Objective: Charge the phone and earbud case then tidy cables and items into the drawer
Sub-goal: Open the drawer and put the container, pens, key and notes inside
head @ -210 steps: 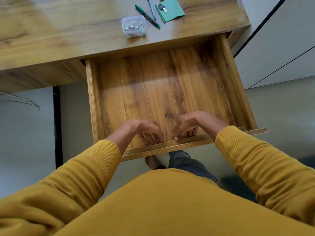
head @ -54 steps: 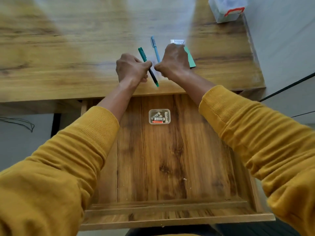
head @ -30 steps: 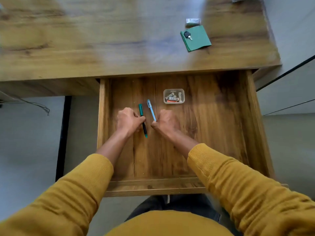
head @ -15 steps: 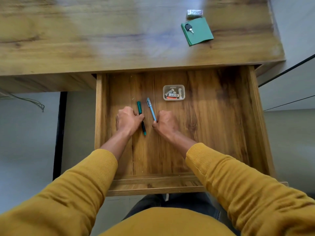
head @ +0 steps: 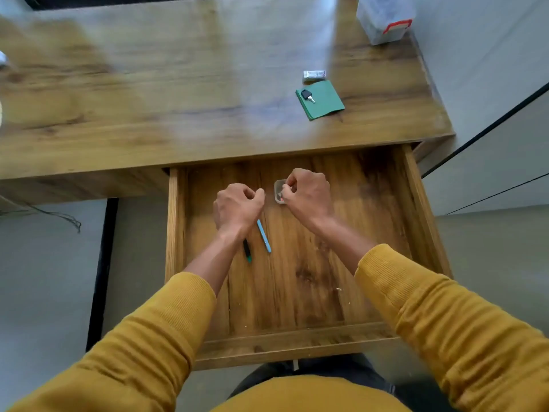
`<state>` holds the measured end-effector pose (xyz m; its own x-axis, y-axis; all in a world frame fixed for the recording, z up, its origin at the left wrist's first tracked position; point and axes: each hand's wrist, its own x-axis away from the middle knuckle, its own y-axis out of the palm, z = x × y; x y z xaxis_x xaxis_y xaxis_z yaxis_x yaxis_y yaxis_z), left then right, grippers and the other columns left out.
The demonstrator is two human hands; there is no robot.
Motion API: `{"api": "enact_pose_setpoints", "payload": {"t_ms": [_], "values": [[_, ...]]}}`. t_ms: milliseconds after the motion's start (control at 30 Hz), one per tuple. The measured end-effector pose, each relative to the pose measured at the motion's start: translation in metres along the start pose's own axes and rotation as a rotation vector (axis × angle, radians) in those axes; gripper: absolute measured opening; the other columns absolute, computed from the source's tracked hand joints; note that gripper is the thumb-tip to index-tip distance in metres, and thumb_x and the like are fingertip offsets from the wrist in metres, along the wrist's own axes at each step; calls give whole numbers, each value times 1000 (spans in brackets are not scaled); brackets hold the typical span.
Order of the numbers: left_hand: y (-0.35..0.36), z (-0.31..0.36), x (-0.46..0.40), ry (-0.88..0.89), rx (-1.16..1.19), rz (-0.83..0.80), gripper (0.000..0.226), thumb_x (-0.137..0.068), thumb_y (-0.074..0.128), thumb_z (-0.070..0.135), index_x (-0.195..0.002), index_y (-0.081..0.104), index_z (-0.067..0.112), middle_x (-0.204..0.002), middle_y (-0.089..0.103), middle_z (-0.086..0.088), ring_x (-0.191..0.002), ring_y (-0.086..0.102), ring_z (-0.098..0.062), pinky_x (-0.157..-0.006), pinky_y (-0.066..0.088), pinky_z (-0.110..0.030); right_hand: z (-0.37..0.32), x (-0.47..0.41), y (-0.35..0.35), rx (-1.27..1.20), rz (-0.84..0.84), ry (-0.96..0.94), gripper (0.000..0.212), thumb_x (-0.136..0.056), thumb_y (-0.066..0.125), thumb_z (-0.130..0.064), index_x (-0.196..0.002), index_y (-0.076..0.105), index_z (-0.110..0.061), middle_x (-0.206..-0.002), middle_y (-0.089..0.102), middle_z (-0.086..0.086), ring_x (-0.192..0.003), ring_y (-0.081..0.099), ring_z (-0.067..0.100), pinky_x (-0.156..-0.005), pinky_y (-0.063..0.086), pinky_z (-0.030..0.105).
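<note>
The wooden drawer [head: 416, 209] is pulled out below the desk. On its floor lie a green pen [head: 247, 254] and a light blue pen [head: 264, 236], side by side and free of my hands. My left hand [head: 237, 208] hovers over the pens' upper ends with curled fingers and holds nothing. My right hand [head: 309, 194] is curled the same way and covers most of a small clear box of batteries [head: 278, 188] at the drawer's back. On the desk lie a green notepad [head: 325, 101] with a key [head: 307, 95] on it and a small white packet [head: 314, 74].
A clear plastic container with a red latch [head: 384, 17] stands at the desk's far right corner. The wooden desk top [head: 178, 93] stretches to the left. Thin cables [head: 53, 215] hang under the desk at the left. A grey wall borders the right side.
Both hands have let go of the pens, which now lie on the drawer floor. The hands have risen toward the drawer's back, the right one over the battery box.
</note>
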<state>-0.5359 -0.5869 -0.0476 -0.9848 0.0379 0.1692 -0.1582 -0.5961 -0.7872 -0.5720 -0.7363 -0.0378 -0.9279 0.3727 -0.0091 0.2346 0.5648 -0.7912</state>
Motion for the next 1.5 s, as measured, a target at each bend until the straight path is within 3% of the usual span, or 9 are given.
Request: {"api": "enact_pose_setpoints", "payload": {"t_ms": [167,333,433,700,800,967,1100,1267,1500], "values": [[-3,54,-32,136,54,-11,22,-100,68,43,-91,74,24,-79,67,9,-72,62,-1,-63,52,-21,14,-56,-33,24,82,-30,12,-95,70,-18,-98,76,-8,-89,76,8,-80,73,19,-69,60,28],[1,104,-77,242,60,-8,25,-98,72,36,-113,78,17,-104,77,2,-93,70,-12,-83,58,-28,31,-121,-56,62,93,1,25,-93,71,-23,-113,73,-9,-115,76,16,-105,73,29,-85,63,41],[8,130,-108,280,24,25,28,-96,72,36,-117,78,19,-114,78,1,-104,72,-15,-93,56,-30,40,-161,-67,122,81,0,30,-92,70,-25,-120,72,-14,-120,75,13,-113,70,29,-89,59,39],[47,170,-177,292,-88,40,39,-93,74,38,-127,74,19,-131,68,-4,-120,64,-22,-92,45,-27,61,-249,-66,114,35,-36,31,-90,64,-25,-119,71,-18,-123,70,8,-113,65,27,-82,41,26],[61,174,-189,300,-149,31,40,-90,75,41,-123,75,18,-129,63,-7,-115,64,-25,-92,49,-32,63,-270,-59,107,49,-60,31,-89,60,-23,-119,71,-20,-125,65,8,-117,60,29,-82,35,25],[72,172,-203,308,-183,28,43,-87,79,45,-120,73,18,-121,61,-7,-105,62,-24,-80,43,-30,57,-290,-56,164,-49,-121,39,-94,58,-25,-132,66,-20,-134,58,9,-125,55,30,-96,46,33],[74,170,-208,304,-162,52,43,-82,82,49,-114,76,21,-114,68,-3,-103,65,-21,-78,42,-29,61,-296,-55,265,-69,-163,31,-97,57,-23,-125,69,-20,-133,58,9,-126,54,30,-98,48,34],[72,168,-210,357,-188,62,50,-81,85,53,-116,78,18,-113,69,-3,-101,66,-20,-78,43,-28,63,-299,-55,280,-45,-163,27,-97,57,-15,-119,71,-23,-131,58,6,-125,54,28,-89,43,30],[71,162,-204,469,-223,106,43,-86,80,50,-111,78,15,-108,67,-5,-95,64,-22,-78,46,-30,72,-290,-53,219,55,-170,22,-100,60,-19,-120,67,-20,-126,59,7,-118,55,25,-84,45,31]]}}
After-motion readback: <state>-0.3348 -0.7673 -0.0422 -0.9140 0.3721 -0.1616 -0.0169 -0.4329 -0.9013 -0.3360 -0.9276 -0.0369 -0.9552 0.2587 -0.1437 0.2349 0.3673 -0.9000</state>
